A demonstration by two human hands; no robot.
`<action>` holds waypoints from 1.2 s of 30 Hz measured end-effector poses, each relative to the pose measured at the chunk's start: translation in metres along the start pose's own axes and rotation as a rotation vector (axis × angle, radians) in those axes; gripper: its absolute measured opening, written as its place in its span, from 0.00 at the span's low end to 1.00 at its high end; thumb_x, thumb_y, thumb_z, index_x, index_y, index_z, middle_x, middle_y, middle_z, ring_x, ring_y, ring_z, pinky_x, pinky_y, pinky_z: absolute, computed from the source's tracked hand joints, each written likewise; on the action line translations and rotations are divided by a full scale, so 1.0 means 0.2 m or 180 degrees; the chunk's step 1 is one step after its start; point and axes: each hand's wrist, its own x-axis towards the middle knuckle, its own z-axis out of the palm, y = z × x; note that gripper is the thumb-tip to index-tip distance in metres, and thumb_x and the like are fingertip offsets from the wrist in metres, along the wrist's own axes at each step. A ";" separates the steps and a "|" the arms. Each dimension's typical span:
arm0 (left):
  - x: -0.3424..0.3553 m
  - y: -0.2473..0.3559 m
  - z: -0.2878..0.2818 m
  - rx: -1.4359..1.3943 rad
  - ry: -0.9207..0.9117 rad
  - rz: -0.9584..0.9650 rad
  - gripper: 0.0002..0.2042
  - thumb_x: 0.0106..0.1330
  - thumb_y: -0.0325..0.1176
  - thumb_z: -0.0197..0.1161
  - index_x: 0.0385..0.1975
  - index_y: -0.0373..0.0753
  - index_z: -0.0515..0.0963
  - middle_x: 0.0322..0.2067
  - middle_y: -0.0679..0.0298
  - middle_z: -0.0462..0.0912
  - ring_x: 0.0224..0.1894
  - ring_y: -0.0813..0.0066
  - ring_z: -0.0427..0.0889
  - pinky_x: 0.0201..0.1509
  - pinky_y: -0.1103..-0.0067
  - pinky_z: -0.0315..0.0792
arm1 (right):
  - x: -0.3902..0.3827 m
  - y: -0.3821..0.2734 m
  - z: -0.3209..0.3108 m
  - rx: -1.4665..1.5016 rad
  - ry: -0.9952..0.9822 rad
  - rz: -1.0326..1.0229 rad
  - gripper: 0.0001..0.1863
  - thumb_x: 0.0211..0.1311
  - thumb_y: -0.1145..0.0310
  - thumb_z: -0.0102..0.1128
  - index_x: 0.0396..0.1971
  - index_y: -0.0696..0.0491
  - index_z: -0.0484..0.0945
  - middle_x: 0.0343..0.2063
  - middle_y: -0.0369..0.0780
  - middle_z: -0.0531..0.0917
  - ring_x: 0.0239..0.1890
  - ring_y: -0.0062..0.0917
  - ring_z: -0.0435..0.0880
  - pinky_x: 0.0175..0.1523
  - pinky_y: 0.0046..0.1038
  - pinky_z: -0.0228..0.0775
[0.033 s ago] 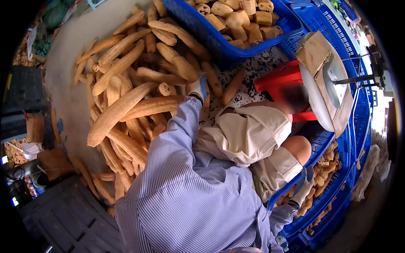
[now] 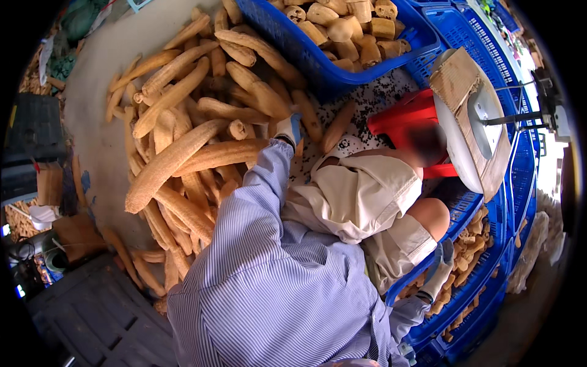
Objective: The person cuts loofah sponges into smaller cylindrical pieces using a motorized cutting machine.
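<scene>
My left hand [image 2: 287, 129], in a white and blue glove, is at the right side of a heap of long tan dried loofahs [image 2: 177, 98]. It touches the end of one loofah [image 2: 269, 100]; its fingers are largely hidden, so whether it grips is unclear. My right hand [image 2: 439, 276], gloved the same way, lies at lower right over a blue basket [image 2: 400, 286] of short cut loofah pieces [image 2: 468, 260]. The fingers there are stretched out, with nothing visible held in them.
A blue crate [image 2: 342, 76] with thicker cut loofah pieces stands at the top. Right of my knees are a red stool [image 2: 403, 116] and a round white disc [image 2: 455, 122] with a wooden board [image 2: 455, 76] on a metal arm. Black specks cover the floor. A dark lid [image 2: 92, 318] lies lower left.
</scene>
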 end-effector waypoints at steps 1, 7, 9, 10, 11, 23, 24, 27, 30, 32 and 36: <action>0.03 -0.01 0.03 -0.0631 -0.0121 -0.0187 0.24 0.66 0.39 0.65 0.60 0.39 0.71 0.57 0.56 0.76 0.54 0.57 0.78 0.54 0.63 0.79 | 0.03 0.01 0.01 0.0474 -0.0130 0.0062 0.27 0.66 0.71 0.65 0.63 0.59 0.72 0.58 0.39 0.79 0.58 0.23 0.76 0.65 0.26 0.65; -0.43 0.46 0.12 -0.5151 -0.1675 -0.1064 0.11 0.71 0.32 0.60 0.50 0.40 0.76 0.47 0.64 0.83 0.51 0.62 0.83 0.57 0.63 0.79 | -0.02 -0.41 0.15 0.0272 -0.0472 -0.0922 0.28 0.68 0.71 0.63 0.66 0.58 0.69 0.60 0.43 0.77 0.61 0.28 0.75 0.65 0.30 0.65; -0.65 0.64 0.20 -0.5560 -0.2541 -0.1347 0.12 0.70 0.30 0.60 0.52 0.40 0.77 0.49 0.64 0.83 0.60 0.61 0.78 0.65 0.61 0.73 | -0.02 -0.57 0.24 0.0483 -0.0749 -0.1397 0.32 0.66 0.66 0.66 0.67 0.59 0.67 0.61 0.45 0.76 0.61 0.29 0.75 0.66 0.31 0.65; -0.76 0.73 0.25 -0.5569 -0.2679 -0.1696 0.13 0.69 0.27 0.60 0.52 0.42 0.78 0.50 0.64 0.82 0.61 0.61 0.77 0.68 0.61 0.70 | -0.02 -0.67 0.29 0.0586 -0.0852 -0.1640 0.34 0.66 0.63 0.67 0.68 0.59 0.66 0.61 0.46 0.75 0.62 0.30 0.75 0.66 0.32 0.64; -0.86 0.80 0.30 -0.5528 -0.3032 -0.1741 0.15 0.68 0.24 0.61 0.53 0.43 0.77 0.54 0.62 0.79 0.61 0.62 0.76 0.69 0.60 0.70 | -0.03 -0.79 0.34 0.0582 -0.1192 -0.1762 0.39 0.64 0.57 0.68 0.69 0.60 0.63 0.62 0.47 0.75 0.62 0.31 0.75 0.66 0.34 0.64; -1.53 1.05 0.97 -0.1923 -0.5338 -0.0963 0.23 0.71 0.27 0.60 0.65 0.35 0.65 0.59 0.60 0.73 0.61 0.73 0.73 0.64 0.76 0.69 | 0.16 -1.72 0.24 -0.0574 -0.2162 -0.1662 0.47 0.54 0.41 0.70 0.67 0.56 0.66 0.52 0.46 0.82 0.55 0.33 0.80 0.62 0.30 0.68; -1.54 1.06 1.00 -0.1647 -0.5142 -0.0820 0.21 0.71 0.30 0.61 0.62 0.35 0.68 0.55 0.62 0.74 0.56 0.77 0.73 0.60 0.80 0.69 | 0.21 -1.68 0.21 -0.1011 -0.1899 -0.1888 0.46 0.52 0.41 0.72 0.65 0.54 0.69 0.50 0.46 0.83 0.53 0.34 0.81 0.60 0.32 0.69; -1.37 1.11 0.99 -0.2166 -0.4392 -0.0222 0.26 0.69 0.30 0.63 0.65 0.39 0.62 0.54 0.61 0.73 0.55 0.76 0.73 0.59 0.79 0.69 | 0.37 -1.50 0.11 -0.2212 -0.1130 -0.2383 0.42 0.49 0.47 0.75 0.64 0.47 0.73 0.43 0.46 0.85 0.42 0.37 0.84 0.51 0.37 0.73; -1.16 1.37 1.02 -0.2148 -0.3019 0.0718 0.36 0.64 0.29 0.69 0.71 0.41 0.60 0.61 0.59 0.71 0.59 0.71 0.74 0.54 0.79 0.75 | 0.59 -1.28 -0.07 -0.2838 -0.0946 -0.1426 0.50 0.42 0.59 0.79 0.70 0.33 0.64 0.50 0.44 0.83 0.55 0.39 0.82 0.59 0.36 0.73; -0.96 1.48 1.10 -0.1475 -0.2341 0.1644 0.41 0.68 0.25 0.63 0.76 0.45 0.45 0.71 0.54 0.57 0.69 0.64 0.64 0.66 0.71 0.70 | 0.66 -1.21 -0.12 -0.3349 -0.0547 -0.1556 0.50 0.43 0.62 0.78 0.70 0.30 0.62 0.55 0.40 0.80 0.58 0.38 0.79 0.60 0.35 0.73; -0.63 1.64 1.26 0.0032 -0.1924 0.2207 0.38 0.62 0.23 0.69 0.72 0.41 0.58 0.66 0.52 0.68 0.52 0.72 0.80 0.55 0.79 0.77 | 0.87 -1.11 -0.13 -0.3698 -0.0543 -0.1307 0.49 0.48 0.66 0.73 0.72 0.31 0.59 0.60 0.36 0.76 0.65 0.33 0.73 0.69 0.38 0.63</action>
